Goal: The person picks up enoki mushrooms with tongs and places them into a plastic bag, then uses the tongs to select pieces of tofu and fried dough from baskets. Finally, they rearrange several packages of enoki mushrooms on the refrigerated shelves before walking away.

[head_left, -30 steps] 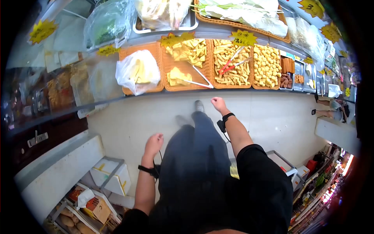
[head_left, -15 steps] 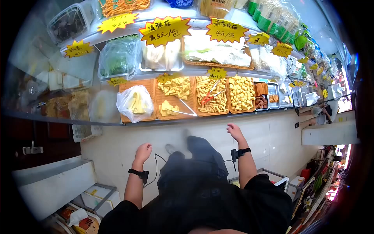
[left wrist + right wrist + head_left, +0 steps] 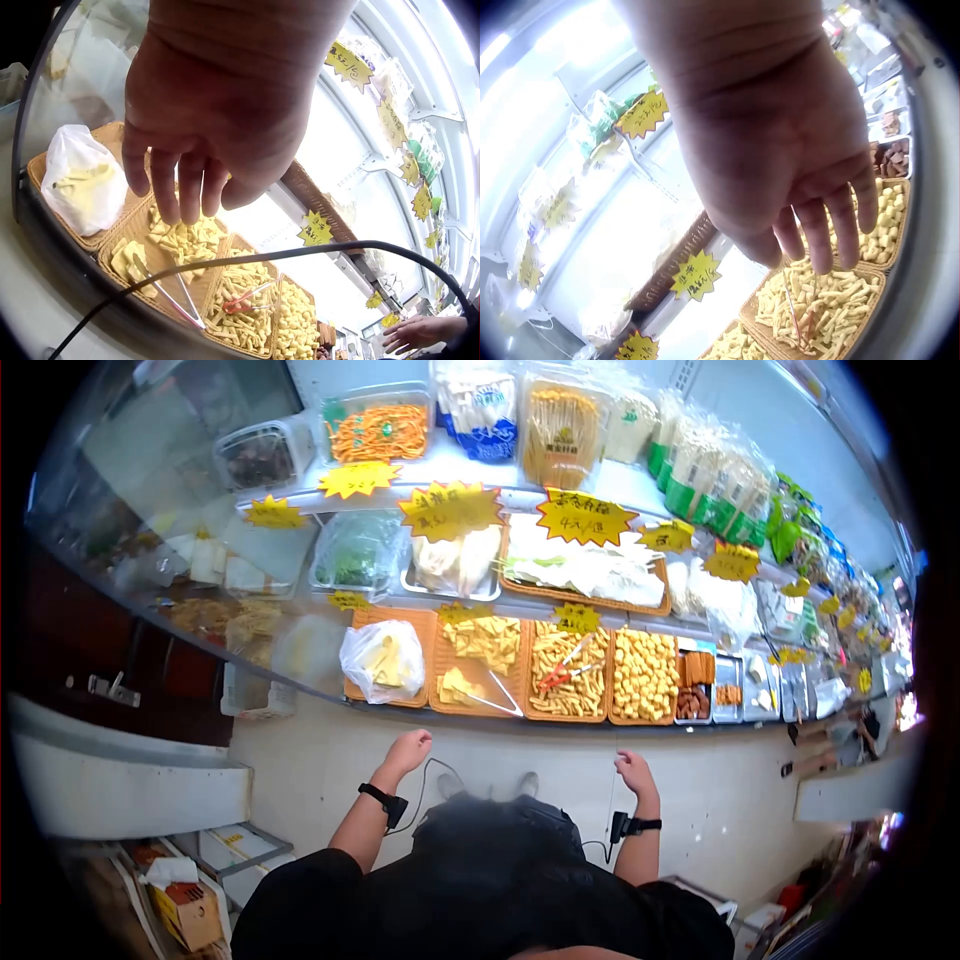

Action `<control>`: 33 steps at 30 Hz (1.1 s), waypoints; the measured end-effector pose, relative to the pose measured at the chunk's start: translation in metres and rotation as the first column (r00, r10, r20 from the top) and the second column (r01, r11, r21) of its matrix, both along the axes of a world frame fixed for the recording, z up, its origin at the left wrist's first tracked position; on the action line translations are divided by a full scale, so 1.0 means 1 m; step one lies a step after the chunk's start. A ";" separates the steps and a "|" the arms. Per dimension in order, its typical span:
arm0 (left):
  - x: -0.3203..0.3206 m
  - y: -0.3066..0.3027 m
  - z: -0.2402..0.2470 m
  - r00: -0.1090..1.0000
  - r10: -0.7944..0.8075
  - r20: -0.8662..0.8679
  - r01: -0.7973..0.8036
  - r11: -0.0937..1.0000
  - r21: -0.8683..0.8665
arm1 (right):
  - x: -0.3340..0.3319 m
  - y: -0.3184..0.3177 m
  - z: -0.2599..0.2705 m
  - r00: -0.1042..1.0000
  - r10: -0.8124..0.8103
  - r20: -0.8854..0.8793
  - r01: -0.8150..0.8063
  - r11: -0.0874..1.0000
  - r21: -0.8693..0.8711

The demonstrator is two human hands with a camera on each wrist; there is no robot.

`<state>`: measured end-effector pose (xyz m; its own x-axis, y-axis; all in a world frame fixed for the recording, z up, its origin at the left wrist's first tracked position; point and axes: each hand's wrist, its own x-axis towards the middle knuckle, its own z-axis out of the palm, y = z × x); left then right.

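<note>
My left hand (image 3: 408, 752) hangs in front of the display counter with nothing in it. In the left wrist view its loosely bent fingers (image 3: 171, 184) overlap a basket of flat yellow pieces (image 3: 187, 241). To the right, my right hand (image 3: 635, 772) hangs free and holds nothing; in the right wrist view its fingers (image 3: 821, 240) overlap a basket of pale yellow strips (image 3: 847, 300). Metal tongs (image 3: 503, 693) lie across the flat pieces, and red-handled tongs (image 3: 553, 679) lie on the strips. A clear plastic bag with yellow pieces (image 3: 383, 663) sits in the leftmost basket.
A basket of small yellow cubes (image 3: 643, 675) and metal trays (image 3: 728, 695) continue the front row. Behind stand packaged mushrooms (image 3: 562, 435) and yellow price signs (image 3: 585, 518). A cardboard box (image 3: 190, 915) is at lower left; another person (image 3: 865, 730) is at far right.
The head view has tilted up, showing more of the upper shelf. The feet have come side by side before the counter. Both hands stay empty, the left one nearer the counter's edge in view.
</note>
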<state>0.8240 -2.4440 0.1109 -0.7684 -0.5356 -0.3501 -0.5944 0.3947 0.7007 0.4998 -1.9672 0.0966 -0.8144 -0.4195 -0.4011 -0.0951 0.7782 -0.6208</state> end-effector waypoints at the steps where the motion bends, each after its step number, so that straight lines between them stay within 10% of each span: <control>1: -0.007 0.010 0.003 1.000 0.020 -0.014 -0.020 1.000 0.016 | -0.003 0.007 0.015 0.999 -0.043 0.033 0.045 0.998 -0.054; 9: -0.090 0.085 0.057 0.984 0.080 -0.158 -0.078 0.997 0.018 | -0.059 0.104 0.010 0.993 -0.121 0.015 0.122 0.992 -0.036; 19: -0.125 0.126 0.090 0.941 0.202 -0.273 -0.206 0.978 0.013 | -0.118 0.054 -0.007 0.996 0.089 0.014 -0.088 0.994 -0.068; 33: -0.103 -0.041 0.149 0.839 0.313 -0.446 -0.345 0.939 0.011 | -0.108 -0.092 0.078 0.986 0.145 -0.079 -0.156 0.975 -0.156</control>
<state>0.7211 -2.4847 0.2600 -0.6073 -0.7941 0.0230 -0.3389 0.2852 0.8965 0.3914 -2.0591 0.1747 -0.7595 -0.5939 -0.2653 -0.2488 0.6421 -0.7251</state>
